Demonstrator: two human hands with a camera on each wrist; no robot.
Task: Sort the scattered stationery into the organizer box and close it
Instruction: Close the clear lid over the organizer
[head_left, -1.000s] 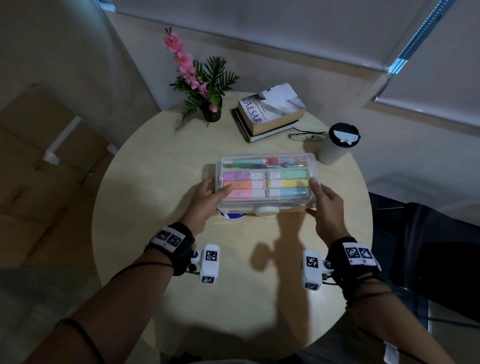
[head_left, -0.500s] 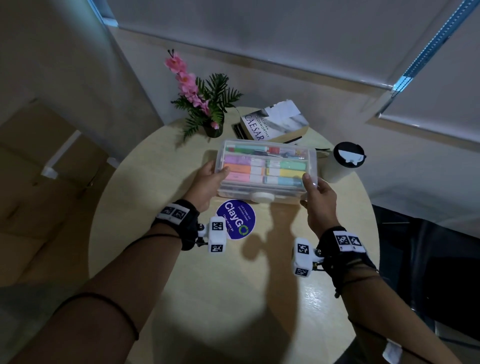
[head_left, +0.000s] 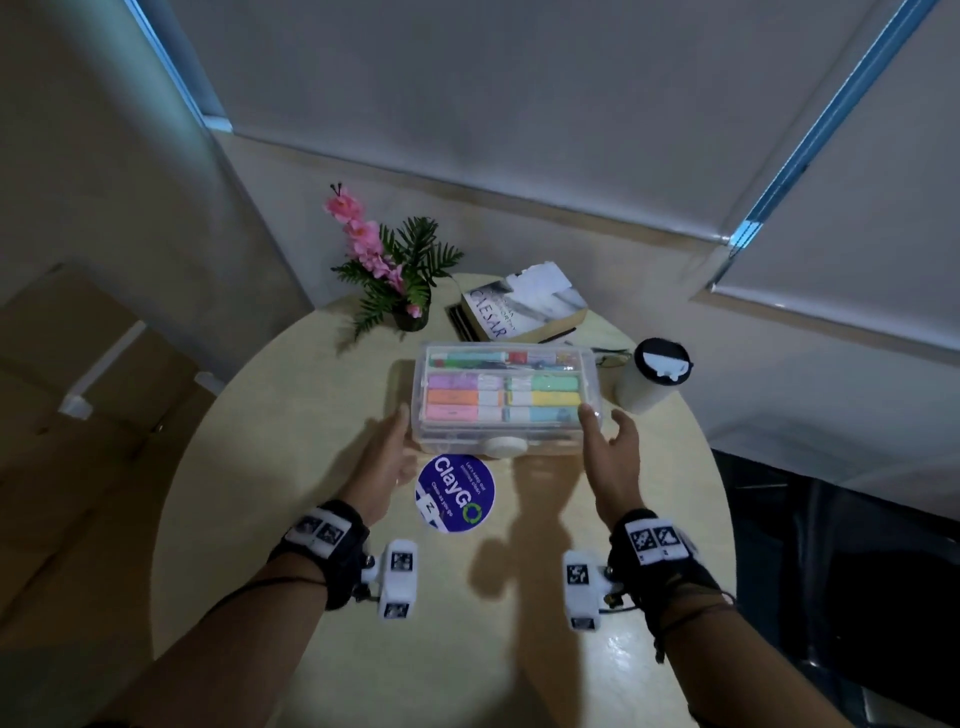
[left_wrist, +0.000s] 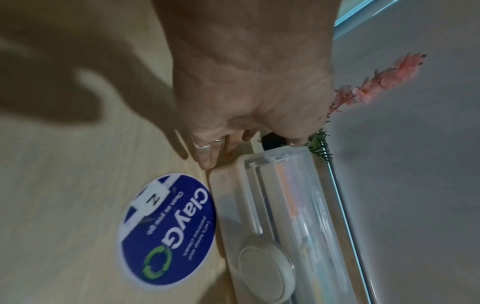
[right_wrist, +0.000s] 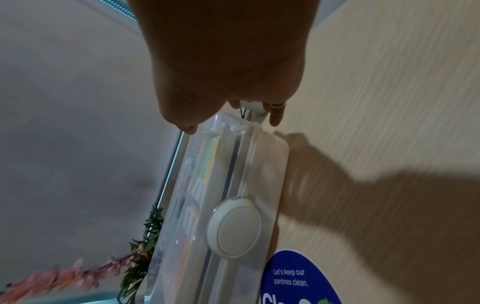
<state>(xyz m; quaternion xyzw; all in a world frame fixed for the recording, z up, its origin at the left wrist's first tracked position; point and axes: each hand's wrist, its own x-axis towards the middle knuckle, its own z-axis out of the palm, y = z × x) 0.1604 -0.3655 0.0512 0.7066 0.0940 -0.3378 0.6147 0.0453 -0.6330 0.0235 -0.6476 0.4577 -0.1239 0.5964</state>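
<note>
The clear organizer box rests on the round table with its lid down and its round white latch facing me. Highlighters and pens in several colours show through the lid. My left hand is at the box's left end, fingers straight, thumb at the top edge. My right hand is at the right end, fingers spread, thumb tip on the near right corner. The left wrist view shows the box beyond my left hand, and the right wrist view shows the box under my right hand.
A round blue ClayGo sticker lies just in front of the box. Behind the box are a potted plant with pink flowers, stacked books and glasses. A lidded paper cup stands right of the box.
The box went up and away from me and now sits farther back, which uncovers the blue sticker. Both hands have loosened from a grip on its ends to straight fingers.
</note>
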